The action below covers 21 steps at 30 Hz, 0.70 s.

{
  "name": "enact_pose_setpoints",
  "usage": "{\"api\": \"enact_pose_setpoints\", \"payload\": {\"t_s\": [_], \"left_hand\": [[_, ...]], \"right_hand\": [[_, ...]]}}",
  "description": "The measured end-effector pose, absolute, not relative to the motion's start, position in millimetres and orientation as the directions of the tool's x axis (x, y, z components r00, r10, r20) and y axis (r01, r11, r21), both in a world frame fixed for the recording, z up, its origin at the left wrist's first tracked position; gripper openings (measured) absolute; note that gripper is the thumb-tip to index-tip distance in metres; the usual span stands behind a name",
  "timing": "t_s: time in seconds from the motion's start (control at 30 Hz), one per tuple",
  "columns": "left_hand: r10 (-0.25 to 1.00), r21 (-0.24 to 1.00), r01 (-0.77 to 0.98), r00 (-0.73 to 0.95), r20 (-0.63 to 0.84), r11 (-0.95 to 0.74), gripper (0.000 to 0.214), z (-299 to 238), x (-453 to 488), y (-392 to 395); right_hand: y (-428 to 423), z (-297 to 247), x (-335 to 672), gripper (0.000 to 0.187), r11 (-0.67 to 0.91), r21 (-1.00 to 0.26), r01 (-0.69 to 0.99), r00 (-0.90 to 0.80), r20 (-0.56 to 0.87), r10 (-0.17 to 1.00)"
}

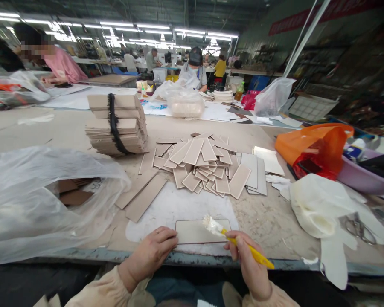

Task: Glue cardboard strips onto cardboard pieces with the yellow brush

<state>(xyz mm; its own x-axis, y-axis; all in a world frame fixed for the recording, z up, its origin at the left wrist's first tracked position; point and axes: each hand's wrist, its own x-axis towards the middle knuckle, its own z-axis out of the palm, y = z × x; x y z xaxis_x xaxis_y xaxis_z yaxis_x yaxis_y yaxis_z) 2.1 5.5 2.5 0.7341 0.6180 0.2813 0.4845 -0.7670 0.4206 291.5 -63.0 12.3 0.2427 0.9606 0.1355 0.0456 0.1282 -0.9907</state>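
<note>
In the head view, my right hand (248, 260) is closed around the yellow handle of a brush (257, 253). Thick white paste coats its bristles, which are over a flat rectangular panel (192, 232) with a thin dark edge. The panel lies on a white sheet (153, 213) near the table's front edge. My left hand (153, 251) has its fingers together, pressing on the panel's left end; its thumb is mostly hidden. Beyond the panel is a loose heap of beige rectangular pieces (208, 160). Two longer beige strips (147, 198) lie left of the sheet.
A strapped stack of beige boards (128, 128) stands behind left. At left, a clear plastic bag (25, 187) holds brown pieces. A cut white plastic jug (310, 204), scissors (360, 228) and an orange bag (313, 145) are at right. Several people work beyond the table.
</note>
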Motion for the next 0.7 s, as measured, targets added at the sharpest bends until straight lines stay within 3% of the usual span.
{"api": "enact_pose_setpoints", "payload": {"t_s": [0.3,0.7], "left_hand": [[0.603,0.431,0.452,0.726,0.330,-0.781,0.023,8.0,6.1,6.4],[0.591,0.405,0.451,0.725,0.353,-0.795,0.022,12.6,8.4,7.6]], "right_hand": [[-36.7,35.2,242.1,0.042,-0.121,-0.992,0.032,0.020,-0.120,0.993],[-23.6,28.5,239.2,0.036,-0.196,-0.970,0.146,0.082,-0.186,0.979]]}}
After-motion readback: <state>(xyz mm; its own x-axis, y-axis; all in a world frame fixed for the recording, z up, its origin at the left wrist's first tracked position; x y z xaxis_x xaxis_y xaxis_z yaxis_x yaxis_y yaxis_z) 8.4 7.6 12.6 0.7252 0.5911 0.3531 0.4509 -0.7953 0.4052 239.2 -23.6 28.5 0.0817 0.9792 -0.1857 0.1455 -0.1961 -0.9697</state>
